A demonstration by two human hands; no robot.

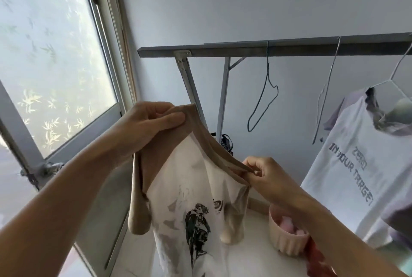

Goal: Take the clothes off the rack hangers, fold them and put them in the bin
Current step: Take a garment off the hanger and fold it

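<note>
I hold up a cream T-shirt (191,189) with tan sleeves and a dark printed figure, off any hanger. My left hand (149,122) pinches one tan shoulder high up. My right hand (265,176) pinches the other shoulder lower and to the right. The shirt hangs doubled between them. Behind it runs the grey rack bar (245,50). A bare dark wire hanger (265,102) and a bare pale hanger (323,102) hang from the bar. Further right, a white T-shirt (347,178) with grey lettering stays on a white hanger (399,69). A pink ribbed bin (285,243) stands below my right forearm.
A frosted window (51,71) with a metal frame fills the left side. The rack's slanted legs (189,84) stand just behind the held shirt. A pale wall is at the back. Something red (316,259) lies beside the bin on the light floor.
</note>
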